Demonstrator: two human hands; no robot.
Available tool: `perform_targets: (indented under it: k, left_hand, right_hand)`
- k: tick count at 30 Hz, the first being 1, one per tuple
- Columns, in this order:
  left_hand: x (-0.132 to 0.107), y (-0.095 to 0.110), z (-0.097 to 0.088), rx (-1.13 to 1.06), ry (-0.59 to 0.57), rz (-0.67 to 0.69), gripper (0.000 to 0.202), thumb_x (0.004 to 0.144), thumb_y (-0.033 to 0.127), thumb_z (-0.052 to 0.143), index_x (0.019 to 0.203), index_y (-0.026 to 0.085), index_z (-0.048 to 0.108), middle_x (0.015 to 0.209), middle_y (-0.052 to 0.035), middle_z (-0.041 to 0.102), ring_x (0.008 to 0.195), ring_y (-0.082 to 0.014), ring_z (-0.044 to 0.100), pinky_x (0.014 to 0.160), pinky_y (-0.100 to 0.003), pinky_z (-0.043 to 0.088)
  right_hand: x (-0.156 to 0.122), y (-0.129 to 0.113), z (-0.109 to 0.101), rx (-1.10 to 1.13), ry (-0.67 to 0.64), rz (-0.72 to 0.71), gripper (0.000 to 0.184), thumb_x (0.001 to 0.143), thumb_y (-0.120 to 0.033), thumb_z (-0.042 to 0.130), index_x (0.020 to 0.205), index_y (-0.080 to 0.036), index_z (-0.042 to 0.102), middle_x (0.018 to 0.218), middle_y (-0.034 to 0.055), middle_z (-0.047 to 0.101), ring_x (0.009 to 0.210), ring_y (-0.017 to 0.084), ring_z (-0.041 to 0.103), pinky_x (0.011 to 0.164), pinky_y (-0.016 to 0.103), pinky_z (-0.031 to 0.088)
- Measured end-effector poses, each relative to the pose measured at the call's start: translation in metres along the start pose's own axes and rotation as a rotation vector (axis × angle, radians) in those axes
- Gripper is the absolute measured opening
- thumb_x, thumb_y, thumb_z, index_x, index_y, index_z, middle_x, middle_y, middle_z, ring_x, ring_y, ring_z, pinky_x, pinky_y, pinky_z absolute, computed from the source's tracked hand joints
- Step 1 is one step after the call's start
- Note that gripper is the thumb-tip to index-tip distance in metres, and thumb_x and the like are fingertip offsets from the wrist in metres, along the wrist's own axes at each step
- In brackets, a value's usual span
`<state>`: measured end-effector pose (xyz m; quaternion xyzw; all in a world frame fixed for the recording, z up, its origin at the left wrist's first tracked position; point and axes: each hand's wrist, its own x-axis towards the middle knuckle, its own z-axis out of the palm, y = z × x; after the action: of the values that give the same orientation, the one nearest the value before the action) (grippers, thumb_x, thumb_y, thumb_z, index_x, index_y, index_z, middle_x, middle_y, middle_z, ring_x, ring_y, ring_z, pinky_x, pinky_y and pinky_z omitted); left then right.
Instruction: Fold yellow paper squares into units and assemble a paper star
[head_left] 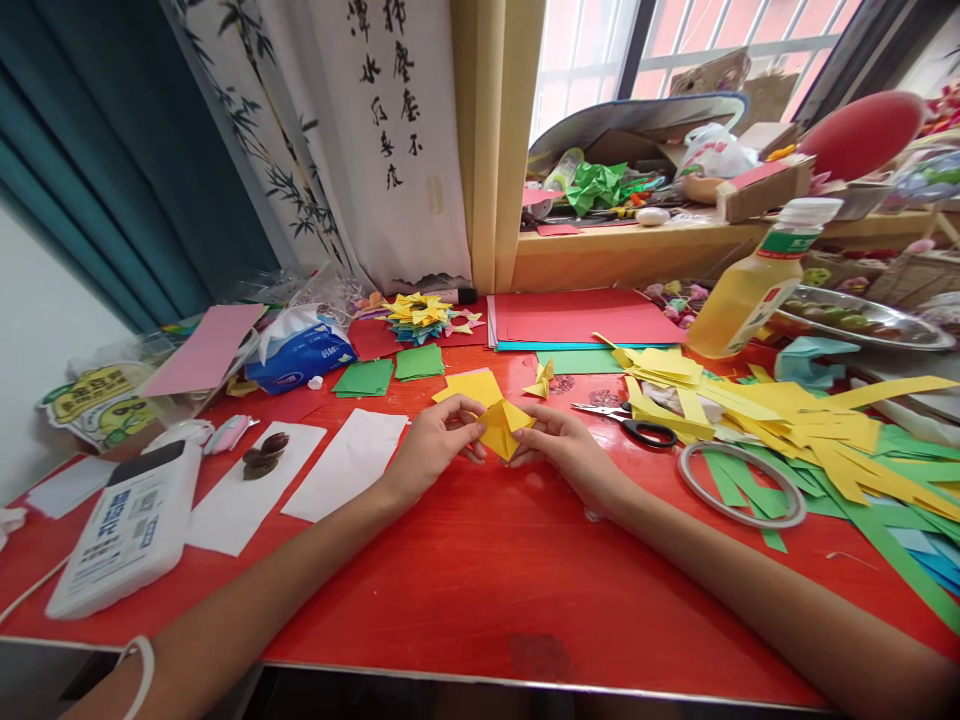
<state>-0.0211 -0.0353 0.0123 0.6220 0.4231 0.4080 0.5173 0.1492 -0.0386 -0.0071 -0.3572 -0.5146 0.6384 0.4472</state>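
Observation:
Between both hands, just above the red table, is a folded piece of yellow paper with creases and a raised point. My left hand pinches its left corner between thumb and fingers. On the opposite corner, my right hand pinches it the same way. Behind the left fingers lies a flat yellow paper sheet. A small folded yellow paper piece stands a little beyond the right hand. Green paper squares lie in stacks further back on the left.
Scissors, a roll of tape and piled yellow paper strips lie to the right. A bottle of yellow liquid stands behind them. Red sheets and a paper star ornament are at the back; a tissue pack and white device sit left.

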Motion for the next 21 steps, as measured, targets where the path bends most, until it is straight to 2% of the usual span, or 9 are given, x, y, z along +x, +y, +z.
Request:
perform_targets:
  k: [3,9,14,21]
  left_hand:
    - [0.0002,0.0005,-0.0001,-0.013,0.021,-0.006,0.019,0.071,0.03,0.054,0.084,0.015,0.051,0.072,0.0007,0.055,0.055,-0.0087,0.056,0.054,-0.023,0.05]
    - [0.0005,0.0006,-0.0005,-0.019,0.023,-0.017,0.019,0.072,0.028,0.054,0.084,0.014,0.051,0.079,-0.0009,0.056,0.057,-0.0086,0.056,0.056,-0.023,0.05]
    - [-0.0002,0.0003,0.0005,-0.015,0.009,-0.026,0.018,0.072,0.028,0.053,0.084,0.015,0.052,0.077,-0.0004,0.055,0.057,-0.0083,0.055,0.056,-0.023,0.05]
    - [0.0,-0.0004,0.0018,-0.007,-0.066,-0.054,0.022,0.072,0.029,0.053,0.09,0.016,0.052,0.075,-0.0013,0.058,0.058,-0.0099,0.057,0.056,-0.023,0.048]
  right_hand:
    - [-0.0012,-0.0017,0.0009,0.04,-0.006,0.022,0.034,0.069,-0.031,0.059,0.1,-0.018,0.057,0.077,0.0029,0.062,0.063,0.014,0.059,0.066,0.028,0.049]
    - [-0.0015,-0.0032,0.0011,0.144,-0.064,-0.017,0.031,0.075,-0.037,0.051,0.096,-0.015,0.06,0.082,0.0065,0.063,0.068,0.015,0.06,0.068,0.029,0.048]
    - [-0.0003,0.0004,-0.0011,0.059,-0.084,-0.03,0.026,0.076,-0.033,0.052,0.095,-0.018,0.061,0.081,0.0033,0.064,0.07,0.014,0.059,0.069,0.028,0.047]
    - [0.001,0.0038,-0.0039,0.02,-0.052,-0.064,0.024,0.076,-0.031,0.05,0.092,-0.017,0.063,0.078,0.0025,0.064,0.065,0.013,0.057,0.061,0.026,0.047]
